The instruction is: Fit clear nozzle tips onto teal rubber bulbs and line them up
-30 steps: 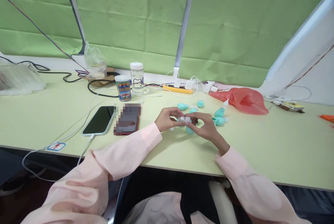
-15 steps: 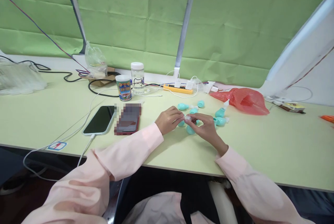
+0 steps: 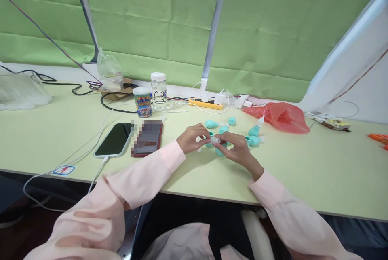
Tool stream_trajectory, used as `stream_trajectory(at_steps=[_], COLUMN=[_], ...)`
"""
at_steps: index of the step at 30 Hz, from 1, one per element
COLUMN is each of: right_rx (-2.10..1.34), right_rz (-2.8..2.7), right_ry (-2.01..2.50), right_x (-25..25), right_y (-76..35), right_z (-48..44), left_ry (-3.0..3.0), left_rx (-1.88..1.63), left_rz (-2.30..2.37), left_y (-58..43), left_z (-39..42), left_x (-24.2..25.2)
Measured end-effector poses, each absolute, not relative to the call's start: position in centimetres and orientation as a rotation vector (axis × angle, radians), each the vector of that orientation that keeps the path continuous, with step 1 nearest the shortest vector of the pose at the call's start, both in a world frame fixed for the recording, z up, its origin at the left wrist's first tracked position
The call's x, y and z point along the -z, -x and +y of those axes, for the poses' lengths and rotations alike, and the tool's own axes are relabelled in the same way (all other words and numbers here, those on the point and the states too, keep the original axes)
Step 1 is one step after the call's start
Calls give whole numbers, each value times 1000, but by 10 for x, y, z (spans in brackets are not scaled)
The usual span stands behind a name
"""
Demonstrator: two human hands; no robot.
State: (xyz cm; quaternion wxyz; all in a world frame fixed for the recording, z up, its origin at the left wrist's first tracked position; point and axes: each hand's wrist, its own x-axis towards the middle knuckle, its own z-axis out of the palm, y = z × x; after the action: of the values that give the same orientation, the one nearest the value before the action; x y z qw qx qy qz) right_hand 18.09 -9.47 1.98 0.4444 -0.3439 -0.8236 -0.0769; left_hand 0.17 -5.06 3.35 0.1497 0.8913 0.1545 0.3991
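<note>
A small clear plastic nozzle [image 3: 215, 140] is held above the table between both hands. My right hand [image 3: 238, 145] pinches its right end between thumb and fingers. At the other end, the thumb and index finger of my left hand [image 3: 193, 138] close on its tip, leaving a gap between them farther back. Several teal rubber bulbs lie around and behind the hands. One open-necked bulb [image 3: 232, 121] sits at the back, another bulb [image 3: 211, 123] lies on its side, and a bulb with a clear nozzle [image 3: 254, 130] stands to the right. My fingers partly hide others.
A red plastic bag [image 3: 281, 117] lies right of the bulbs. Behind them runs a yellow power strip [image 3: 205, 104] with white chargers. To the left are a charging phone [image 3: 114, 140], a red-edged phone [image 3: 148, 138], a printed cup [image 3: 142, 102] and a clear bottle [image 3: 159, 90].
My left fingers have parted from a tight bunch into a looser pinch, and the hand shifted slightly left. More of the nozzle and the bulb behind it shows. My right hand stays nearly still.
</note>
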Motion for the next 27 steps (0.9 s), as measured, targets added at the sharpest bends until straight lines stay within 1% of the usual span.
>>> stream_trajectory(at_steps=[3, 6, 10, 14, 17, 21, 27], right_rx=[217, 255, 305, 328, 319, 306, 297], right_rz=[-2046, -2052, -2026, -2024, -2047, -2104, -2174], right_ry=[841, 829, 819, 811, 814, 806, 793], right_x=[-20, -20, -19, -18, -17, -17, -16], right_y=[-183, -183, -181, -180, -180, -182, -185], right_z=[-94, -94, -93, -94, -94, -94, -94], left_ry=[-2545, -2706, -2881, -2915, -2864, -2869, -3207], left_rx=[-1200, -1294, -1388, -1433, -1396, -1260, -1049], left_rz=[412, 380, 477, 469, 367, 319, 467], left_y=[-1, -3, -8, -9, -5, -2, -3], left_z=[-49, -47, -49, -51, -48, -45, -50], left_x=[-33, -28, -20, -17, -22, -28, -26])
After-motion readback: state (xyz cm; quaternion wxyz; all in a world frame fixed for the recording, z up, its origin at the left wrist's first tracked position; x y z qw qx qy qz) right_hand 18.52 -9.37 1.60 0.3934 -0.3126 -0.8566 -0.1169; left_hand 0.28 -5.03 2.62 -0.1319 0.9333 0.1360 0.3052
